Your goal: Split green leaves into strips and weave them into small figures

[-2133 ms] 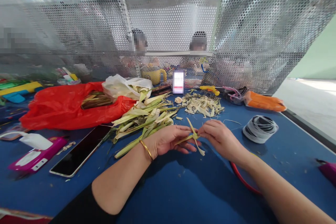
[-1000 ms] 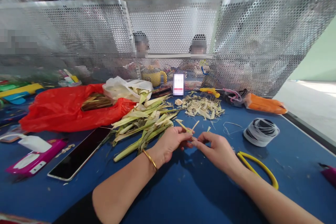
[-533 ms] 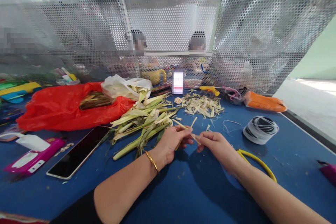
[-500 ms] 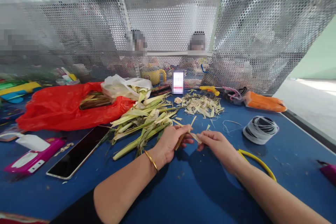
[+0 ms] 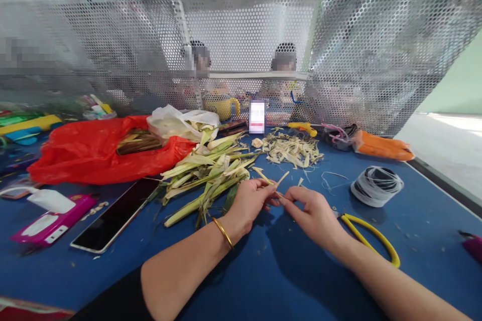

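Pinching pale strips (image 5: 264, 176), prob. husk, w/ L hand (image 5: 250, 202) & R hand (image 5: 313, 211).

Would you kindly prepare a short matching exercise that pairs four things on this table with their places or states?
1. Leaf strips
2. Spool
3. Red bag
4. Orange packet

A. lying beyond the spool
B. open, brown leaves showing
C. held between left hand and right hand
D. wound with white line

Pairs: 1-C, 2-D, 3-B, 4-A
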The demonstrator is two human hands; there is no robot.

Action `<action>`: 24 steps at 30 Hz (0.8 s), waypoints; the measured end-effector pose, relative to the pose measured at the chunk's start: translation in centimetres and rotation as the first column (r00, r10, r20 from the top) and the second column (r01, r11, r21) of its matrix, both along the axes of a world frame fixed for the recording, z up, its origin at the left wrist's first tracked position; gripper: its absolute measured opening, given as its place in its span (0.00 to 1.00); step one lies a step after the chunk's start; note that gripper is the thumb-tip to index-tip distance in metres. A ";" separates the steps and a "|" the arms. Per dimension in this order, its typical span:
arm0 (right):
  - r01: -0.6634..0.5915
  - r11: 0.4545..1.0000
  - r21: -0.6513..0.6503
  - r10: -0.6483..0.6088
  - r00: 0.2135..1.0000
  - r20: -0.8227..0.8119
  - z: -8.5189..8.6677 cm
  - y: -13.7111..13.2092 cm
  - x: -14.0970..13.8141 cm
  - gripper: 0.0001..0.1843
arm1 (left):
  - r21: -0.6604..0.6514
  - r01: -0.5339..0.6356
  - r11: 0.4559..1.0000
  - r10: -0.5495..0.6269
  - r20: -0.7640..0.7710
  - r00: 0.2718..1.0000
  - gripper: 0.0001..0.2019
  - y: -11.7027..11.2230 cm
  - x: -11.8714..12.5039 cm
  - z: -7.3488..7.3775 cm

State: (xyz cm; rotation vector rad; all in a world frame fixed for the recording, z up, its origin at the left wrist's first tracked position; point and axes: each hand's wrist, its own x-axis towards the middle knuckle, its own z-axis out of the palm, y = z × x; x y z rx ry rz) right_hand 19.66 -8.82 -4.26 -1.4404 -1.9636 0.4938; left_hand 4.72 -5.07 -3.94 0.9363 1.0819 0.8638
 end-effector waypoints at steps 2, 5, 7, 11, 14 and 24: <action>-0.069 0.988 0.136 0.052 0.991 0.124 0.3 -0.4 -0.1 0.18 | 0.019 0.017 1.000 -0.017 0.005 1.000 0.03 0.0 0.0 -0.1; -0.058 0.989 0.134 0.040 0.990 0.133 0.7 -0.4 0.2 0.20 | 0.007 0.069 0.998 -0.070 0.030 0.997 0.05 0.4 -0.4 0.0; 0.066 0.997 0.045 -0.066 0.998 0.006 0.8 0.1 0.9 0.23 | -0.008 0.104 0.994 -0.104 0.063 0.993 0.09 0.6 -0.7 0.2; 0.221 0.951 -0.215 -0.289 0.881 -0.375 0.5 1.6 2.0 0.24 | -0.044 0.199 0.979 -0.194 0.090 0.977 0.17 0.6 -0.9 0.4; 0.128 0.927 -0.353 -0.314 0.779 -0.542 0.2 2.0 1.9 0.24 | -0.011 0.259 0.966 -0.258 0.044 0.965 0.15 0.2 -0.6 0.1; 0.045 0.952 -0.304 -0.219 0.793 -0.569 0.4 1.4 1.2 0.15 | 0.068 0.327 0.943 -0.324 -0.056 0.945 0.13 0.0 -0.5 -0.1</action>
